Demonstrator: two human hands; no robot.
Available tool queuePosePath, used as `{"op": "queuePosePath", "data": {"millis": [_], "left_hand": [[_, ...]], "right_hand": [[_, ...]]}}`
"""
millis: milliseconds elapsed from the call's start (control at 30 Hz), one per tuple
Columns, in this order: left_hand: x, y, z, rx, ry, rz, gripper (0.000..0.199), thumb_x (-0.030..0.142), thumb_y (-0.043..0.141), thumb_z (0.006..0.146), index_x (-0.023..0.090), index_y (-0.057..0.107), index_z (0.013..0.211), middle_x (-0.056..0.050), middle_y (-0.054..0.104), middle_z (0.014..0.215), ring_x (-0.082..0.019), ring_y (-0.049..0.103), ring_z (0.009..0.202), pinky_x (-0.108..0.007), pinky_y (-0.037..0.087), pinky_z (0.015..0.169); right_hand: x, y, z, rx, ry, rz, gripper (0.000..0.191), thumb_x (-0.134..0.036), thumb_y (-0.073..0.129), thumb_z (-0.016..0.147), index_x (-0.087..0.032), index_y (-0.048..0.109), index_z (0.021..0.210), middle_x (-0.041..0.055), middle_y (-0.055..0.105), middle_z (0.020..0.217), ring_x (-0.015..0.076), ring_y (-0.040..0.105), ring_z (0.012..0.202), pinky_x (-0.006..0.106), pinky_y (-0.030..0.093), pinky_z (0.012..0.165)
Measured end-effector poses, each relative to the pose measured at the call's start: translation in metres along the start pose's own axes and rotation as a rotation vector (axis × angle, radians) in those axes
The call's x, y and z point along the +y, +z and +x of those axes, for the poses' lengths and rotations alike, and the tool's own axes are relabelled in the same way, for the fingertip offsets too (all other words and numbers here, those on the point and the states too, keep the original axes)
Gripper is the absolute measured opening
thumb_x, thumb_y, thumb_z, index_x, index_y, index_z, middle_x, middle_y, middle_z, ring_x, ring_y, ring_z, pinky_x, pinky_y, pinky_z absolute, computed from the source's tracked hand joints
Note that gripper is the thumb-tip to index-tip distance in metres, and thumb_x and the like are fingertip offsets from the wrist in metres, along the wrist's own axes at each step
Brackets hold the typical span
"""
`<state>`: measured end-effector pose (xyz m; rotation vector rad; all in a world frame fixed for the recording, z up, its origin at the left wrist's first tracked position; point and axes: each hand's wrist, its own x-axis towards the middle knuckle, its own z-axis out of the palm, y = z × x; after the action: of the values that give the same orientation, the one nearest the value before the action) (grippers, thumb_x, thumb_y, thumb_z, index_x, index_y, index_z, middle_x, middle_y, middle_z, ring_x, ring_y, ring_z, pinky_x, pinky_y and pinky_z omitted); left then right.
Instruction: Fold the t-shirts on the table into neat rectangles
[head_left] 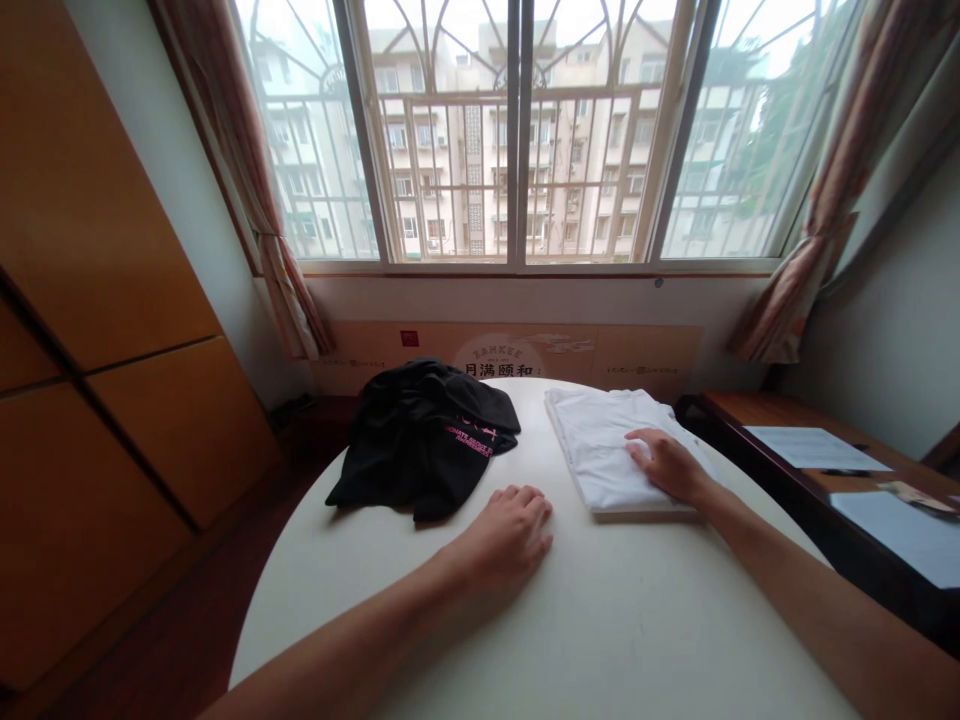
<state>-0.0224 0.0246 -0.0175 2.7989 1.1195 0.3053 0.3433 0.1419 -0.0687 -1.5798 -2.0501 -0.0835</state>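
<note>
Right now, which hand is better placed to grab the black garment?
Left, likely: the left hand is at the table, close to the black garment. The right hand rests on the white folded cloth, farther away.

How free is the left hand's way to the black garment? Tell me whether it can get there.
Probably yes: the left hand is close beside the black garment, nothing visible lies between them, and the right hand is over on the white cloth, out of the way.
</note>
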Motion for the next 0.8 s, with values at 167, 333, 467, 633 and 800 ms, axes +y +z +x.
{"op": "queuePosePath", "data": {"millis": [167, 333, 467, 633, 800], "left_hand": [[-0.022, -0.016, 0.006, 0.158, -0.134, 0.009, 0.021, 0.022, 0.052, 0.100, 0.018, 0.067, 0.115, -0.012, 0.069, 0.122, -0.027, 0.064, 0.115, -0.041, 0.047, 0.107], [-0.084, -0.047, -0.002, 0.550, -0.489, 0.209, 0.038, 0.017, 0.052, 0.098, 0.012, 0.064, 0.134, -0.021, 0.058, 0.148, -0.038, 0.054, 0.136, -0.051, 0.040, 0.116], [-0.132, -0.063, -0.019, 0.612, -0.702, 0.165, 0.043, 0.033, 0.056, 0.101, 0.011, 0.064, 0.138, -0.026, 0.058, 0.149, -0.047, 0.056, 0.134, -0.062, 0.042, 0.111], [-0.137, -0.072, -0.021, 0.749, -0.545, -0.074, 0.035, 0.036, 0.046, 0.108, 0.011, 0.068, 0.118, -0.015, 0.075, 0.110, -0.035, 0.070, 0.106, -0.050, 0.051, 0.099], [-0.088, -0.072, -0.004, 0.808, -0.331, -0.302, 0.026, 0.045, 0.051, 0.106, 0.023, 0.064, 0.106, -0.005, 0.075, 0.096, -0.025, 0.072, 0.094, -0.037, 0.056, 0.085]], "right_hand": [[-0.013, 0.008, 0.002, -0.058, -0.046, 0.048, 0.035, -0.032, 0.050, 0.098, -0.016, 0.077, 0.113, 0.0166, 0.078, 0.119, 0.0314, 0.071, 0.116, 0.040, 0.051, 0.108], [-0.008, 0.009, 0.002, -0.070, -0.034, 0.089, 0.033, -0.032, 0.050, 0.098, -0.017, 0.076, 0.112, 0.0153, 0.077, 0.120, 0.0306, 0.070, 0.116, 0.040, 0.050, 0.109], [-0.004, 0.011, 0.004, -0.078, -0.022, 0.098, 0.034, -0.032, 0.051, 0.097, -0.016, 0.076, 0.114, 0.0159, 0.077, 0.120, 0.0306, 0.070, 0.115, 0.040, 0.049, 0.110], [-0.003, 0.013, 0.005, -0.069, -0.032, 0.094, 0.037, -0.033, 0.049, 0.096, -0.016, 0.076, 0.115, 0.0167, 0.077, 0.119, 0.0309, 0.071, 0.114, 0.040, 0.050, 0.109], [-0.006, 0.011, 0.005, -0.079, -0.018, 0.097, 0.038, -0.034, 0.048, 0.098, -0.015, 0.075, 0.116, 0.0174, 0.076, 0.119, 0.0315, 0.070, 0.117, 0.041, 0.049, 0.110]]}}
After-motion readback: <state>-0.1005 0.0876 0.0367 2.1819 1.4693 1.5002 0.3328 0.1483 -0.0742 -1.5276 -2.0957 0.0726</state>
